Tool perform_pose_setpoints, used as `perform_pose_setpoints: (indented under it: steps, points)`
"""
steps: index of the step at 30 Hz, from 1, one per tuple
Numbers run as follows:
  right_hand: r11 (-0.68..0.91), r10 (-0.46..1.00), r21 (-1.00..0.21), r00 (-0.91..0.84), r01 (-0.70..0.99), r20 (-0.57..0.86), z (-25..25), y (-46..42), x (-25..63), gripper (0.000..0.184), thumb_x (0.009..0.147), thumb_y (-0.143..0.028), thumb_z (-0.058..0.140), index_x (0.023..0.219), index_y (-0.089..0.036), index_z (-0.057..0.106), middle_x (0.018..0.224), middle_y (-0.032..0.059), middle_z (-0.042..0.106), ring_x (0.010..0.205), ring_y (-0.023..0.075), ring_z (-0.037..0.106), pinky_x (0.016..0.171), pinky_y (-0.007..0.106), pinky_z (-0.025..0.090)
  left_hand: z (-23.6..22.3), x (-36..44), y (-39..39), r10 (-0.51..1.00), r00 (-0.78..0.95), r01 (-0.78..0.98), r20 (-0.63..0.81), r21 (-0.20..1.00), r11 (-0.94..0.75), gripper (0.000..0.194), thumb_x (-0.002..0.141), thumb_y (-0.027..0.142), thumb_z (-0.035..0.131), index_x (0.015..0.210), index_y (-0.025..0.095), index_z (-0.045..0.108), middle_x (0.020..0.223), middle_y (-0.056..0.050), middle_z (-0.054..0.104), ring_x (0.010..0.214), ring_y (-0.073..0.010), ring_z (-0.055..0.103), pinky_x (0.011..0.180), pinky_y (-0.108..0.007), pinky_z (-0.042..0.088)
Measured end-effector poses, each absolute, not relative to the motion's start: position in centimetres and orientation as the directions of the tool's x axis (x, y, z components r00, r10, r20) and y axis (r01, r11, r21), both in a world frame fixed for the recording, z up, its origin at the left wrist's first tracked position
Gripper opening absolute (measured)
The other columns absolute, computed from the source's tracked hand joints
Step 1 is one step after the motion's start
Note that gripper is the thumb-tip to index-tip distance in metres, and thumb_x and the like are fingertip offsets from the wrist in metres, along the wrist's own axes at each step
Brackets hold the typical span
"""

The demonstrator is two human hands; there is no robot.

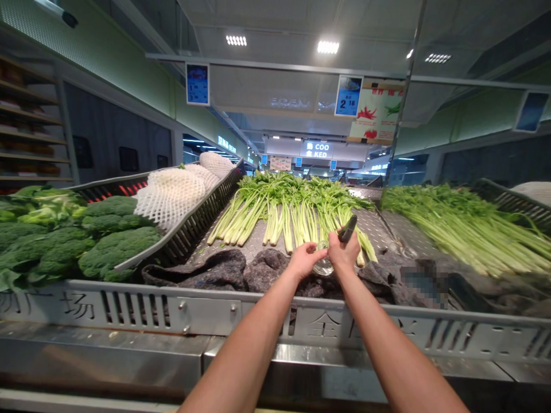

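My right hand is closed around what looks like a clear spray bottle; a black top sticks up past the fingers. The bottle's round, see-through base tilts toward me. At its left side, my left hand grips the same bottle, thumb and fingers against it. Just beyond both hands, celery lies in a row, with pale stalk ends toward me and leaves at the back. Beneath my hands a dark grey cloth is bunched along the front of the display.
On the left are broccoli heads and a black crate with produce in white foam nets. A grey slotted rail runs along the front. The right-hand mirror reflects celery. Blue price signs hang overhead.
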State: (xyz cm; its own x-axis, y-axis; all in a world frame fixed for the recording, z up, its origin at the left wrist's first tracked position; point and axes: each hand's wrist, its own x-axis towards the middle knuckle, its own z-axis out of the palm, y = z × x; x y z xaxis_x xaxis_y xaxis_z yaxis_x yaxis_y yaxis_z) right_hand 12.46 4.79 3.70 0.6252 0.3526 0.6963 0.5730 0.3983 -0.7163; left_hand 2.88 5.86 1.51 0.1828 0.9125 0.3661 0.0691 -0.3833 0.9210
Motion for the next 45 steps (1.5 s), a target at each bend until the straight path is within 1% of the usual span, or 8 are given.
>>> perform_pose_setpoints:
  steps: [4,9,14,18,24,30,36,45]
  points:
    - [0.348,0.394,-0.809,0.709,0.474,0.584,3.9,4.7,12.5,0.022,0.057,-0.032,0.048,0.073,-0.018,0.051,0.068,0.005,0.057,0.067,0.0205,0.052,0.067,0.032,0.038,1.9,2.8,5.4,0.917,0.174,0.073,0.359,0.924,-0.376,0.047,0.054,0.037,0.065,0.089,0.007,0.056,0.097,-0.014,0.058,0.092,-0.0199,0.052,0.083,-0.03,0.037]
    - [0.329,0.388,-0.836,0.745,0.439,0.543,3.9,4.7,12.5,0.019,0.056,-0.033,0.048,0.069,-0.019,0.049,0.066,0.0059,0.056,0.067,0.0218,0.052,0.067,0.033,0.038,2.0,2.8,5.2,0.921,0.17,0.072,0.351,0.928,-0.367,0.044,0.054,0.037,0.066,0.086,0.008,0.057,0.093,-0.012,0.059,0.089,-0.0191,0.053,0.081,-0.03,0.038]
    - [0.364,0.415,-0.804,0.691,0.469,0.591,3.7,4.5,12.3,0.021,0.057,-0.033,0.049,0.073,-0.019,0.049,0.069,0.0044,0.056,0.067,0.0199,0.052,0.067,0.032,0.038,1.9,2.7,5.3,0.925,0.174,0.073,0.337,0.933,-0.353,0.041,0.055,0.033,0.066,0.086,0.009,0.056,0.093,-0.012,0.059,0.088,-0.0189,0.053,0.08,-0.03,0.038]
    - [0.429,0.426,-0.743,0.61,0.514,0.668,3.6,4.4,12.2,0.025,0.058,-0.032,0.049,0.078,-0.018,0.05,0.07,0.0025,0.056,0.064,0.0171,0.052,0.065,0.029,0.039,1.7,2.5,5.5,0.928,0.183,0.075,0.324,0.937,-0.342,0.039,0.056,0.029,0.064,0.088,0.009,0.056,0.093,-0.01,0.059,0.086,-0.0179,0.053,0.079,-0.029,0.038]
    - [0.509,0.486,-0.643,0.426,0.572,0.763,3.6,4.0,12.4,0.024,0.058,-0.03,0.05,0.079,-0.017,0.053,0.068,0.0015,0.057,0.06,0.0151,0.052,0.063,0.027,0.039,2.0,2.2,4.9,0.924,0.231,0.078,0.305,0.941,-0.33,0.028,0.055,0.019,0.059,0.082,0.011,0.058,0.08,-0.004,0.06,0.075,-0.0155,0.053,0.072,-0.027,0.039]
    - [0.526,0.506,-0.627,0.382,0.575,0.774,3.6,3.9,12.5,0.025,0.058,-0.029,0.05,0.08,-0.016,0.053,0.068,0.0017,0.057,0.058,0.0146,0.051,0.062,0.028,0.04,1.9,2.3,4.7,0.919,0.267,0.057,0.289,0.948,-0.315,0.025,0.057,0.021,0.056,0.081,0.013,0.057,0.073,-0.002,0.059,0.066,-0.0123,0.052,0.063,-0.023,0.04]
    - [0.54,0.499,-0.609,0.362,0.58,0.787,3.5,4.2,12.6,0.027,0.058,-0.029,0.049,0.082,-0.016,0.053,0.068,0.0013,0.055,0.057,0.0138,0.049,0.061,0.028,0.04,1.6,2.4,5.0,0.921,0.268,0.04,0.283,0.952,-0.304,0.024,0.058,0.022,0.056,0.081,0.013,0.058,0.076,-0.002,0.061,0.069,-0.0123,0.053,0.065,-0.023,0.04]
    - [0.586,0.574,-0.643,0.307,0.494,0.759,3.6,4.9,11.0,0.025,0.06,-0.029,0.048,0.08,-0.016,0.054,0.071,0.0023,0.058,0.058,0.013,0.052,0.061,0.026,0.041,1.9,0.2,4.7,0.945,0.199,0.049,0.258,0.961,-0.273,0.031,0.055,0.025,0.063,0.083,0.012,0.058,0.068,-0.002,0.06,0.066,-0.013,0.054,0.065,-0.024,0.041]
